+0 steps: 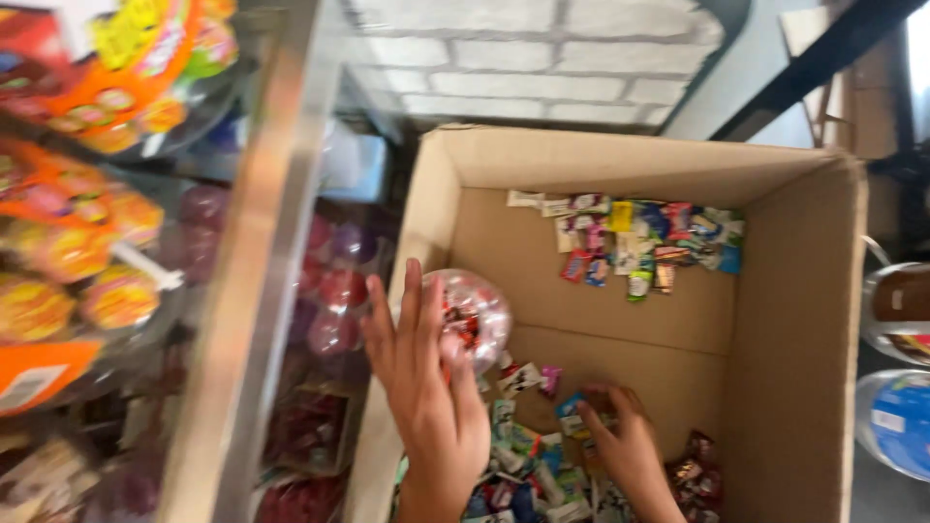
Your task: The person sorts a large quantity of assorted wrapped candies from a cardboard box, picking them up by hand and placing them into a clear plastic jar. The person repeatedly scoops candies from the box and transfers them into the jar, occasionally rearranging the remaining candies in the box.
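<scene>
Head view looks down into an open brown cardboard box (pixel 794 320). Left hand (pixel 426 387) grips a clear round plastic tub of sweets (pixel 477 315) by the box's left wall. Right hand (pixel 620 436), fingers curled, rests on small colourful wrapped sweets (pixel 528 465) along the near edge; more sweets (pixel 639 237) lie by the far wall.

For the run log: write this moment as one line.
left hand: holds clear round candy jar | right hand: on small wrapped sweets | place: cardboard box | beside: display shelf
</scene>
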